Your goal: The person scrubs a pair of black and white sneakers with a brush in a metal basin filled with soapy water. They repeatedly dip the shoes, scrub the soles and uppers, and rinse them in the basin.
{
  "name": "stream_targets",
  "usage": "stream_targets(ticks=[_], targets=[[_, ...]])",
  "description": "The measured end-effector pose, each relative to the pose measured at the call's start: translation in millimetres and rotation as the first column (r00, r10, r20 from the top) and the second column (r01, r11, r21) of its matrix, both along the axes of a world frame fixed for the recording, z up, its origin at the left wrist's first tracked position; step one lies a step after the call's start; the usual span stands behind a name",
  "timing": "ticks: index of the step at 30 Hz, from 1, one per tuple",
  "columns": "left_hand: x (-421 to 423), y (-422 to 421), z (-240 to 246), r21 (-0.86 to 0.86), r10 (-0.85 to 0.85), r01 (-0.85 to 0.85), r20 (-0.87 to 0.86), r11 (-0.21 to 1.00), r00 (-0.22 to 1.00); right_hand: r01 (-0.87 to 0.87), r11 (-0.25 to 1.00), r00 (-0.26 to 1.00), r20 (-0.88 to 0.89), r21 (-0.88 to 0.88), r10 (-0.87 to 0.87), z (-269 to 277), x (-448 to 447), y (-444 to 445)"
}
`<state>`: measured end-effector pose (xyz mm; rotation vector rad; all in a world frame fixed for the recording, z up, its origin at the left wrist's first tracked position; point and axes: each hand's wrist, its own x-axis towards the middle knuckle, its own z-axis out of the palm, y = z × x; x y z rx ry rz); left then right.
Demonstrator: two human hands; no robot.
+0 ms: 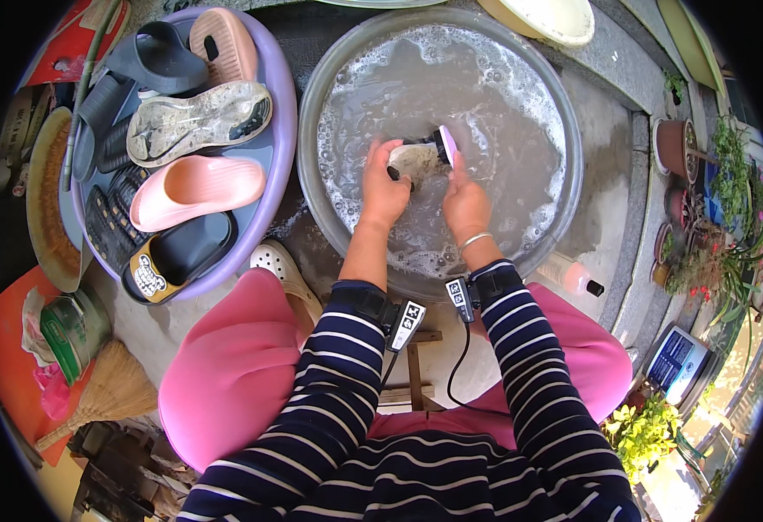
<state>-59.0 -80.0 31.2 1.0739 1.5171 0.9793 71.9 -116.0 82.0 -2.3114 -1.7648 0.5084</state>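
My left hand [382,189] grips a shoe [415,158] with a dirty pale sole, held partly in the grey, sudsy water of a large metal basin [313,169]. In my right hand [466,202] is a scrubbing brush [446,147] with a light purple back and dark bristles. Its bristles press against the right end of the sole. The water hides part of the shoe. To the left, a purple plastic tub [283,124] holds several slippers, among them a pink slide [197,189], a black slide [182,258] and an upturned shoe with a worn sole [199,122].
A bottle with a black cap [570,273] lies right of the basin, beside stone steps [629,215]. Potted plants [678,150] line the right side. At the left are a straw broom [104,382] and a large shallow pan [52,196]. A pale bowl [551,19] stands behind the basin.
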Motion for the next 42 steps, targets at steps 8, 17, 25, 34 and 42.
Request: stream_targets(ticks=[8, 17, 25, 34, 42], targets=[[1.4, -11.6, 5.6, 0.103, -0.095, 0.110, -0.143, 0.989, 0.985, -0.177, 0.975, 0.977, 0.098, -0.131, 0.190, 26.2, 27.8, 16.9], [10.7, -9.5, 0.2, -0.065, -0.001, 0.000, -0.008, 0.998, 1.000, -0.311, 0.944, 0.950, -0.017, -0.113, 0.311, 32.8, -3.6, 0.5], [10.6, -0.8, -19.0, -0.065, 0.094, -0.093, 0.019, 0.994, 0.995, -0.112, 0.991, 0.984, -0.145, -0.067, 0.101, -9.7, 20.7, 24.3], [47.1, 3.7, -11.4, -0.421, 0.138, -0.007, 0.282, 0.907, 0.949, 0.259, 0.960, 0.962, -0.114, 0.101, -0.248, -31.6, 74.4, 25.0], [83.6, 19.2, 3.2, -0.538, 0.253, 0.122, 0.571, 0.834, 0.781, 0.202, 0.973, 0.915, -0.332, -0.108, -0.227, -38.6, 88.5, 14.9]])
